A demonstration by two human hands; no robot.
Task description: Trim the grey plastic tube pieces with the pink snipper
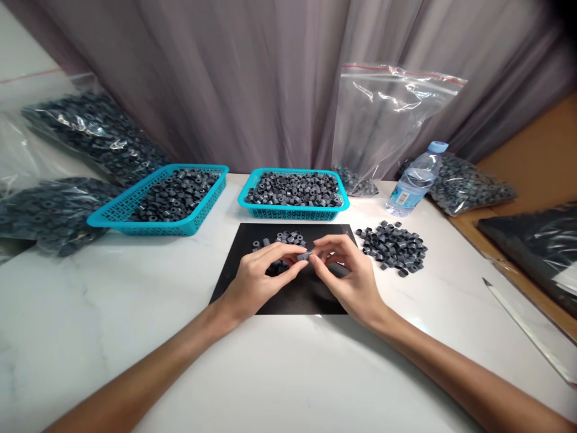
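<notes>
Both hands meet over a black mat (234,282) on the white table. My left hand (259,273) and my right hand (347,270) each pinch the same small grey ring part (304,255) between fingertips. More grey rings (288,239) lie scattered on the mat just beyond my fingers, some hidden under my left hand. To the right of the mat sits a loose pile of grey rings (393,246).
Two teal baskets (108,218) (293,211) full of grey rings stand behind the mat. A water bottle (415,179) lies at the right, beside clear bags of rings (469,183). More filled bags (54,210) lie at the left. A grey curtain hangs behind.
</notes>
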